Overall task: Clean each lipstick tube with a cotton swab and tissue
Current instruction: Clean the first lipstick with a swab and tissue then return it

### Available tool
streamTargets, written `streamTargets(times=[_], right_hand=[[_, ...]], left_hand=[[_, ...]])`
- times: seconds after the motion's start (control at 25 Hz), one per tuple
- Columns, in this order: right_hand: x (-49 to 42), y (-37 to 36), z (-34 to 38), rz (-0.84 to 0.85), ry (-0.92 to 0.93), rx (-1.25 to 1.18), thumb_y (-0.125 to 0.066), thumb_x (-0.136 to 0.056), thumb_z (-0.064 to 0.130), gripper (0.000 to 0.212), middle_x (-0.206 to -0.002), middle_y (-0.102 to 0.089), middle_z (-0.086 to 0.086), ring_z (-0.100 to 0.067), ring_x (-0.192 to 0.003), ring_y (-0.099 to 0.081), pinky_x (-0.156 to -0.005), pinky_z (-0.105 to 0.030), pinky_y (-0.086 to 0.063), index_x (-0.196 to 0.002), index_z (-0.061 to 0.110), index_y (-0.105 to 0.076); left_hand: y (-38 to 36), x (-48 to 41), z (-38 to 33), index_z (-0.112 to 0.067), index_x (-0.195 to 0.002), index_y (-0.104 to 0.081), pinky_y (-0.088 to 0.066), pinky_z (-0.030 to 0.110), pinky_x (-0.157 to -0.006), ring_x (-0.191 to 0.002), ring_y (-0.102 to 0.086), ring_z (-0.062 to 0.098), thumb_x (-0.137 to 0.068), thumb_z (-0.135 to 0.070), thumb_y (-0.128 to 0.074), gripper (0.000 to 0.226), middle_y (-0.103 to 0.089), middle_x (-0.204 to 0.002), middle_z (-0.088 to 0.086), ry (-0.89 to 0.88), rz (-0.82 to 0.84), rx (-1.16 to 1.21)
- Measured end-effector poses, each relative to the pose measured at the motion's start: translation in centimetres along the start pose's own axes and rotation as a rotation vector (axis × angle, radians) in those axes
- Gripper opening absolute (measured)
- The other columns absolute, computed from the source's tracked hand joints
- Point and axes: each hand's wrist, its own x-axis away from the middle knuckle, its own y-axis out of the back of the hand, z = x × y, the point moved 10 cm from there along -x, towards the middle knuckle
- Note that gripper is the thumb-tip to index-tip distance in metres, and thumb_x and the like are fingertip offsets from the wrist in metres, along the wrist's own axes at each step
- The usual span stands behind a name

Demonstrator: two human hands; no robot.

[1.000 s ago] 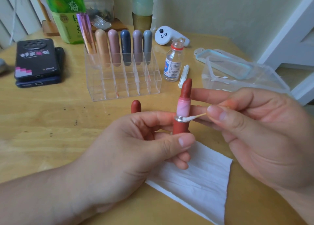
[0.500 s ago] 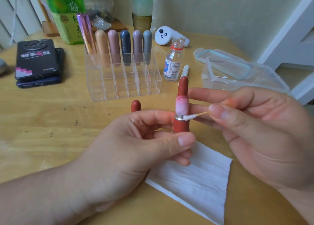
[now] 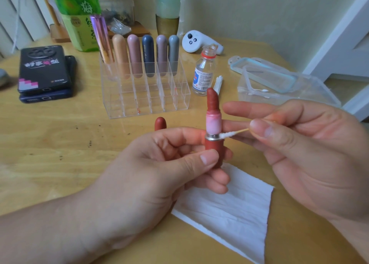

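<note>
Head view: left hand (image 3: 155,176) gripping an uncapped lipstick (image 3: 213,124) upright by its base, thumb and fingers curling round it. Right hand (image 3: 303,156) pinching a swab (image 3: 229,134), its cotton tip touching the silver collar. Tissue (image 3: 229,214) lying on the counter (image 3: 50,154) below both hands. Cap (image 3: 160,123) standing just behind; organizer (image 3: 143,96) and bottle (image 3: 203,74) sitting farther back.

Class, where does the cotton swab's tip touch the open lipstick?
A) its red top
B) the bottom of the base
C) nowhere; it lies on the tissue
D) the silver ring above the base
D: the cotton swab, pinched in the right hand, rests against the silver ring of the lipstick the left hand holds.
</note>
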Motion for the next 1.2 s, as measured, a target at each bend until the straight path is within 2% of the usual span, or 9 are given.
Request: streamTargets(times=[0.12,0.28,0.36,0.48,0.56,0.68,0.84,1.04,1.2], right_hand=[[0.0,-0.1,-0.1,0.000,-0.001,0.009,-0.073,-0.077,0.013,0.008,-0.111,-0.070,-0.024,-0.044,-0.098,-0.070,-0.089,-0.049,-0.053,-0.076,0.007,-0.067],[-0.2,0.4,-0.2,-0.030,-0.001,0.072,-0.074,-0.075,0.016,0.005,-0.111,-0.071,-0.021,-0.041,-0.097,-0.070,-0.088,-0.050,-0.052,-0.074,0.014,-0.070],[-0.3,1.4,-0.3,-0.114,-0.007,0.070,-0.076,-0.071,0.018,0.005,-0.100,-0.073,-0.014,-0.031,-0.086,-0.071,-0.083,-0.046,-0.052,-0.070,0.017,-0.071],[-0.4,2.6,-0.6,-0.250,-0.025,0.037,-0.073,-0.066,0.016,0.005,-0.065,-0.065,-0.005,-0.018,-0.058,-0.059,-0.065,-0.032,-0.051,-0.063,0.020,-0.071],[-0.4,2.8,-1.0,-0.290,-0.056,0.007,-0.072,-0.064,0.014,0.004,-0.059,-0.063,-0.008,-0.018,-0.054,-0.058,-0.058,-0.029,-0.050,-0.063,0.017,-0.070],[-0.3,2.7,-1.4,-0.303,-0.091,-0.008,-0.072,-0.061,0.013,0.003,-0.060,-0.064,-0.014,-0.020,-0.055,-0.062,-0.057,-0.028,-0.052,-0.063,0.014,-0.069],[-0.3,2.5,-1.2,-0.305,-0.089,0.015,-0.072,-0.060,0.015,0.003,-0.061,-0.065,-0.016,-0.021,-0.055,-0.062,-0.057,-0.028,-0.052,-0.062,0.013,-0.071],[-0.3,2.3,-1.2,-0.296,-0.104,0.031,-0.073,-0.059,0.017,0.004,-0.063,-0.067,-0.016,-0.022,-0.054,-0.061,-0.057,-0.027,-0.052,-0.062,0.014,-0.072],[-0.3,2.1,-1.6,-0.281,-0.129,0.032,-0.073,-0.059,0.017,0.005,-0.064,-0.067,-0.016,-0.021,-0.055,-0.061,-0.057,-0.028,-0.052,-0.063,0.013,-0.072]], left_hand=[[0.4,0.0,0.1,0.000,-0.103,-0.073,-0.054,0.029,-0.067,-0.063,-0.065,0.023,-0.077,-0.011,-0.079,0.029,-0.070,-0.101,0.027,-0.008,-0.011,-0.103],[0.4,0.2,-0.6,-0.004,-0.093,-0.075,-0.052,0.024,-0.061,-0.055,-0.062,0.024,-0.070,-0.015,-0.079,0.025,-0.068,-0.068,0.018,-0.070,-0.012,-0.133],[0.8,0.1,-2.6,-0.007,-0.090,-0.076,-0.053,0.025,-0.060,-0.056,-0.064,0.023,-0.069,-0.013,-0.082,0.022,-0.069,-0.070,0.016,-0.198,-0.073,-0.171],[2.5,0.4,-7.4,-0.021,-0.090,-0.077,-0.056,0.034,-0.069,-0.071,-0.070,0.019,-0.069,-0.024,-0.087,0.023,-0.077,-0.082,0.003,-0.452,-0.250,-0.479],[3.4,0.4,-9.4,-0.030,-0.089,-0.076,-0.053,0.032,-0.077,-0.079,-0.069,0.008,-0.073,-0.035,-0.084,0.018,-0.076,-0.088,-0.010,-0.518,-0.348,-0.768],[5.2,-0.5,-9.1,-0.037,-0.085,-0.074,-0.042,0.008,-0.070,-0.075,-0.059,-0.007,-0.073,-0.042,-0.082,0.015,-0.072,-0.085,-0.017,-0.402,-0.468,-1.003],[4.8,-1.9,-7.2,-0.044,-0.080,-0.072,-0.042,0.008,-0.070,-0.079,-0.058,-0.001,-0.073,-0.040,-0.081,0.012,-0.068,-0.083,-0.015,-0.307,-0.398,-1.045],[5.1,-2.5,-5.5,-0.040,-0.080,-0.072,-0.043,0.014,-0.057,-0.061,-0.054,0.007,-0.074,-0.042,-0.081,0.010,-0.064,-0.070,-0.010,-0.162,-0.379,-1.176],[5.2,-3.0,-4.5,-0.037,-0.083,-0.071,-0.048,0.016,-0.062,-0.069,-0.061,0.001,-0.079,-0.040,-0.078,0.009,-0.068,-0.071,-0.015,-0.059,-0.350,-1.226]])
